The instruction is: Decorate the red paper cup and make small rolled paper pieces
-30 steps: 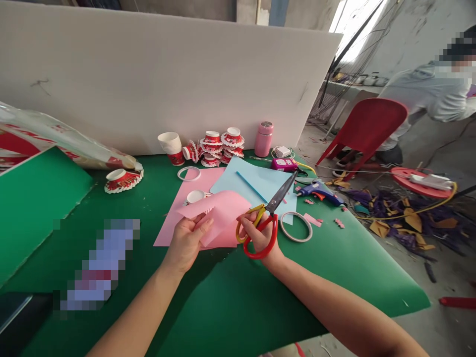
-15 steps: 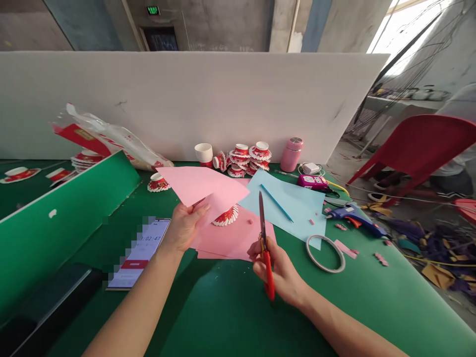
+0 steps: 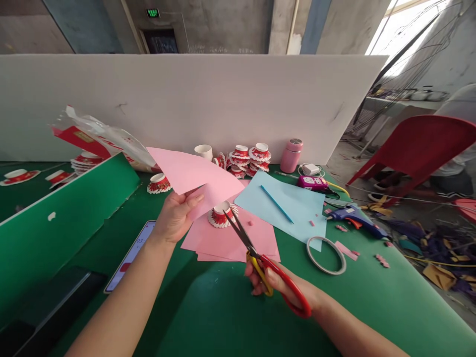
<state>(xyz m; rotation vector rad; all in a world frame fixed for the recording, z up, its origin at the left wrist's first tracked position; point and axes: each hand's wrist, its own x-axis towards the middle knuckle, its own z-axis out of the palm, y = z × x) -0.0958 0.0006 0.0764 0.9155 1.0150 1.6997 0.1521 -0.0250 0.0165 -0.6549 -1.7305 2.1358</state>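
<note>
My left hand pinches a sheet of pink paper at its lower edge, holding it raised above the table. In my right hand is a pair of scissors with red and yellow handles. Their blades are slightly parted and point up and left, just below the pink sheet and not touching it as far as I can see. Behind the blade tips a red and white cut paper cup with a fringed rim stands upside down on more pink paper.
Blue paper bears a blue pencil. To the right lie a tape roll and a glue gun. Several fringed cups and a pink bottle stand along the white board. A phone lies left.
The scissors have tilted left and their blades have parted. My left hand has shifted slightly left with the pink sheet, whose left corner has risen, uncovering the cup behind.
</note>
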